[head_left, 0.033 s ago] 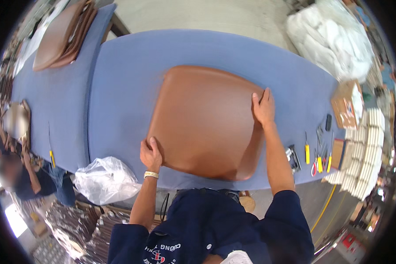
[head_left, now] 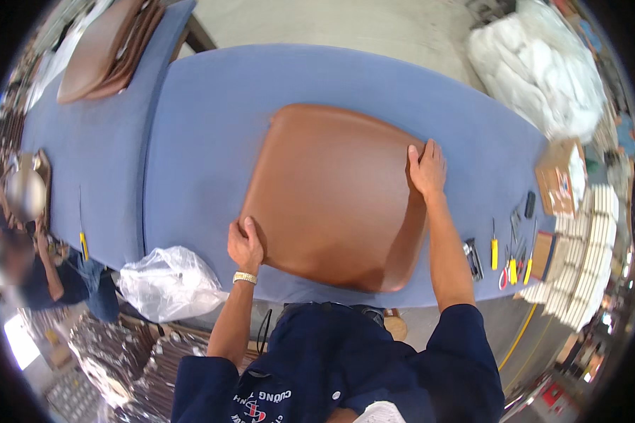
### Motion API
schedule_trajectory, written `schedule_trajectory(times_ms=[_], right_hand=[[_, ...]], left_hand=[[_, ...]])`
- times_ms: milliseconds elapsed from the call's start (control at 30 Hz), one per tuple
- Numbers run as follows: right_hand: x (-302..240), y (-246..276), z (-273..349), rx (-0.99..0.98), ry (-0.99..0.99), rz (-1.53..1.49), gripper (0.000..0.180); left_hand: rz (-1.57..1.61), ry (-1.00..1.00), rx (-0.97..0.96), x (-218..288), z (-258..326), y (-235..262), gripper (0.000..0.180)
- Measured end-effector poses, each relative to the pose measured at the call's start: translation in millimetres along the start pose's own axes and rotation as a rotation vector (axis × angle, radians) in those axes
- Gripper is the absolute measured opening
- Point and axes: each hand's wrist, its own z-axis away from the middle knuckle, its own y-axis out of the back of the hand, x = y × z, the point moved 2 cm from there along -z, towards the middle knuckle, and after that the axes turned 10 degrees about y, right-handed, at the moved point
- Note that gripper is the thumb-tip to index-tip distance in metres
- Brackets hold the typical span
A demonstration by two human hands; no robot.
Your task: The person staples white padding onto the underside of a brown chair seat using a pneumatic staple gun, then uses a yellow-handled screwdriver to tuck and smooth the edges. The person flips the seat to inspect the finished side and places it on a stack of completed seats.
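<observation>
A brown leather-like seat cushion [head_left: 335, 197], squarish with rounded corners, lies smooth side up on the blue cloth-covered table in front of me. My left hand [head_left: 246, 243] grips its near left corner, thumb on top and fingers over the edge. At the far right corner my right hand [head_left: 428, 169] holds the other side, thumb on the upper face and fingers along the rim. The cushion hides its own underside and part of my fingertips.
Right of my right forearm lie a black-and-silver hand tool [head_left: 473, 259], a yellow-handled screwdriver [head_left: 494, 252] and several other tools. A cardboard box [head_left: 557, 180] stands beyond them. Crumpled clear plastic [head_left: 169, 283] sits at the near left. Brown cushions [head_left: 99, 53] are stacked far left; a person [head_left: 46, 278] works there.
The view has shifted slightly. Both hands keep their hold on the same corners of the cushion.
</observation>
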Motion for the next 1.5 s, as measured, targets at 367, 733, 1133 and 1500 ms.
schedule_trajectory(times_ms=[367, 733, 1133, 1500], right_hand=[[-265.4, -79.7, -109.3, -0.230, 0.627, -0.093, 0.071], [-5.2, 14.6, 32.2, 0.118, 0.109, 0.030, 0.063], [30.8, -17.1, 261.5, 0.120, -0.209, -0.706, 0.070], [69.2, 103.5, 237.2, 0.130, -0.112, -0.981, 0.061]], left_hand=[[0.037, 0.046, -0.013, 10.9, -6.7, -4.2, 0.047], [0.197, 0.090, 0.000, 1.5, 2.9, -6.2, 0.044], [0.112, 0.092, -0.027, 6.2, 0.2, 0.2, 0.051], [0.003, 0.280, -0.232, 10.9, 97.0, 58.2, 0.086]])
